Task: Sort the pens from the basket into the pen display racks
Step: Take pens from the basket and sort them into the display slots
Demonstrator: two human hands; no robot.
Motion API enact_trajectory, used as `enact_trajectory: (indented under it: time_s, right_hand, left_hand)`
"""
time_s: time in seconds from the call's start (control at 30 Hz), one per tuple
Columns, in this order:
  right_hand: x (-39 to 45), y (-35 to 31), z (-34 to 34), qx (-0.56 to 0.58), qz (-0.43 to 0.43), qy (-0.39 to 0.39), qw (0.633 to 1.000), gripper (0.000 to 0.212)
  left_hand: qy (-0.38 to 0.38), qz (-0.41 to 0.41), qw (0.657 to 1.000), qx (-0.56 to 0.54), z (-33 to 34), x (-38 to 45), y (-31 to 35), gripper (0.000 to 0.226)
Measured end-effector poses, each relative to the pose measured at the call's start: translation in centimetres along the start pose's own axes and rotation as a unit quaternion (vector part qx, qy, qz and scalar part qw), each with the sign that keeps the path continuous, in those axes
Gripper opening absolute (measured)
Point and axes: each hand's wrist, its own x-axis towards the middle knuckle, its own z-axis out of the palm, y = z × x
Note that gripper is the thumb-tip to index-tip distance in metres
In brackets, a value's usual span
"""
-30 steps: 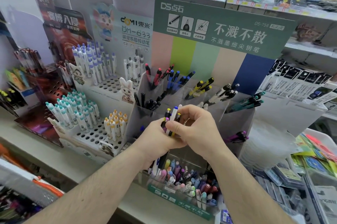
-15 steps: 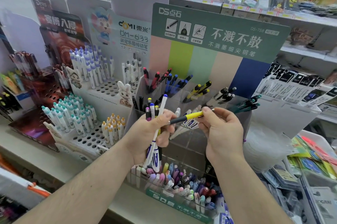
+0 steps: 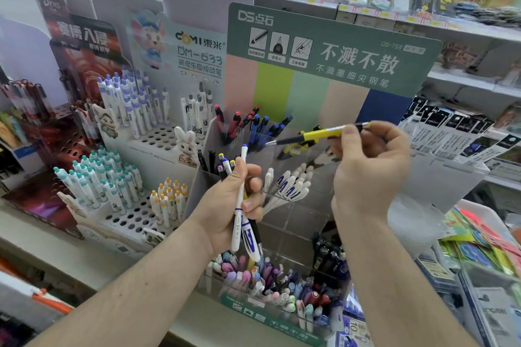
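My left hand (image 3: 235,200) grips a bundle of several pens (image 3: 242,205), white-and-blue ones and dark ones, upright in front of the clear tiered pen rack (image 3: 296,222). My right hand (image 3: 372,169) pinches a yellow-and-black pen (image 3: 318,134) near its back end. The pen lies almost level, tip pointing left, above the rack's upper compartments, over the one holding yellow-and-black pens (image 3: 298,147). Neighbouring compartments hold red pens (image 3: 235,123), blue pens (image 3: 266,126) and white pens (image 3: 290,186).
The rack's green header card (image 3: 332,59) stands behind. A white peg-hole display (image 3: 132,205) with capped pens sits to the left, a dark red display (image 3: 56,132) beyond it. The lowest rack tier (image 3: 270,284) is full of mixed pens. Packaged goods (image 3: 456,138) fill the right shelves.
My right hand drew the yellow-and-black pen out of the bundle, then carried it up and to the right over the rack. My left hand stayed put with the remaining pens.
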Motion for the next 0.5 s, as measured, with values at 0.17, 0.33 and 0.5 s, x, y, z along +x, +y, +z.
enact_trajectory:
  time_s: [0.17,0.33,0.5]
  right_hand:
    - [2.0,1.6,1.5,-0.131,-0.195,-0.032,0.971,0.02]
    - [2.7,4.0,2.9,-0.216,-0.24,-0.068,0.944,0.019]
    - [2.7,5.7,3.4,-0.346,-0.293,-0.115,0.884,0.004]
  left_hand:
    - [0.024,-0.005,0.999,0.022,-0.2,0.2,0.2,0.033]
    - [0.04,0.0,0.998,0.04,-0.6,0.3,0.4,0.033]
    - [0.049,0.0,0.998,0.05,-0.9,0.4,0.4,0.032]
